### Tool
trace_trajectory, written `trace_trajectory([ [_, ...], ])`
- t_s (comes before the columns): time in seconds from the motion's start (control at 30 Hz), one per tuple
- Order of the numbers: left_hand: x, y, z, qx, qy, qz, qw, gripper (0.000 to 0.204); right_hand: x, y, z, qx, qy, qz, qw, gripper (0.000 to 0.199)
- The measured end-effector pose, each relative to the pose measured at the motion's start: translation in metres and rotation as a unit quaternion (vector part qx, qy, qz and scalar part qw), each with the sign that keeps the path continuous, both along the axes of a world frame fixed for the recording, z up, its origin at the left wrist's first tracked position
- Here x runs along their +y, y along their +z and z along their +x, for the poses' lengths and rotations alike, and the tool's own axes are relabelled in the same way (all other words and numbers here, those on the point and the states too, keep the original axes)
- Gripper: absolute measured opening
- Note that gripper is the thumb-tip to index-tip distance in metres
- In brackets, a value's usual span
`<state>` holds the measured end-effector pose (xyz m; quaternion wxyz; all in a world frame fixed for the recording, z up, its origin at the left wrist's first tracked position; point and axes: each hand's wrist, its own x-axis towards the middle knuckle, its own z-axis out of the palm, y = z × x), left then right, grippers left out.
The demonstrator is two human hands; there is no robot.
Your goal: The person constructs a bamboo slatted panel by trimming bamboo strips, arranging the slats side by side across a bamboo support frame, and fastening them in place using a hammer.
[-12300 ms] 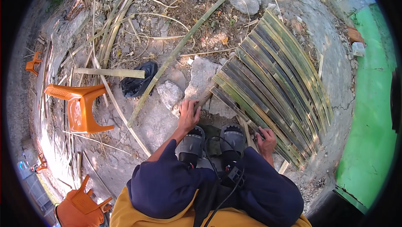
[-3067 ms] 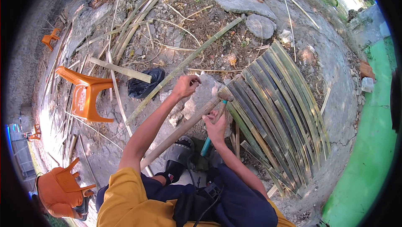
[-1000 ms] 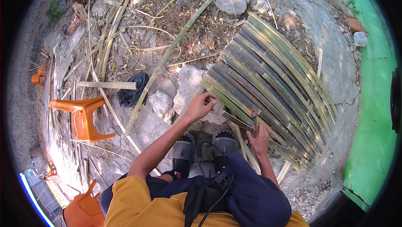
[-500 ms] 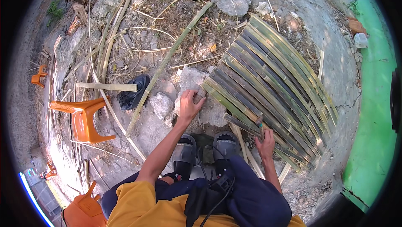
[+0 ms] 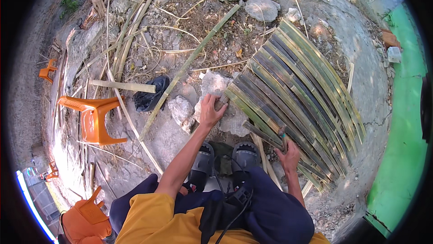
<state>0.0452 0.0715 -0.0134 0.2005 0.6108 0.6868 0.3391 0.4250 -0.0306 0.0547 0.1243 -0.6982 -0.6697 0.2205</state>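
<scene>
A row of split bamboo slats (image 5: 297, 95), green, tan and dark, lies fanned side by side on the ground to the right. My left hand (image 5: 210, 114) is closed around a short grey-brown piece (image 5: 221, 101) at the near-left ends of the slats; whether it is wood or stone I cannot tell. My right hand (image 5: 289, 155) grips a stick-like brown handle with a teal band (image 5: 282, 132) over the near edge of the slats. What its far end looks like is unclear. A shorter dark slat (image 5: 259, 132) sticks out at an angle beside that hand.
Pale rocks (image 5: 181, 111) lie left of my left hand, with a black plastic bag (image 5: 153, 94) behind. One long bamboo strip (image 5: 191, 66) slants across the ground. Orange plastic stools (image 5: 94, 115) stand at left. A green sheet (image 5: 394, 122) runs along the right.
The whole view has shifted slightly, so the ground things appear a little further right and lower. Both hands keep their holds, with hardly any movement against the slats.
</scene>
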Motion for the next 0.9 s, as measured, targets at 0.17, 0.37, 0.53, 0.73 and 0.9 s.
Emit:
trace_trajectory([
  [0.17,-0.008,-0.005,-0.013,-0.023,0.001,-0.001,1.0,0.026,0.022,0.005,-0.047,0.054,0.034,0.006,0.998,0.046],
  [0.37,-0.002,-0.013,-0.01,-0.015,0.065,0.038,0.997,0.021,0.059,-0.007,-0.104,0.055,0.03,-0.012,0.998,0.046],
  [0.53,-0.005,-0.011,-0.009,0.034,0.045,0.029,0.998,0.019,0.065,-0.018,-0.128,0.042,0.02,0.027,0.999,0.047],
  [0.73,-0.004,-0.005,-0.001,0.014,0.04,0.039,0.998,0.028,0.064,-0.023,-0.121,0.033,0.013,-0.003,0.999,0.049],
  [0.9,-0.007,-0.015,-0.009,0.008,0.045,0.051,0.998,0.03,0.042,-0.01,-0.1,0.034,0.038,0.047,0.998,0.047],
])
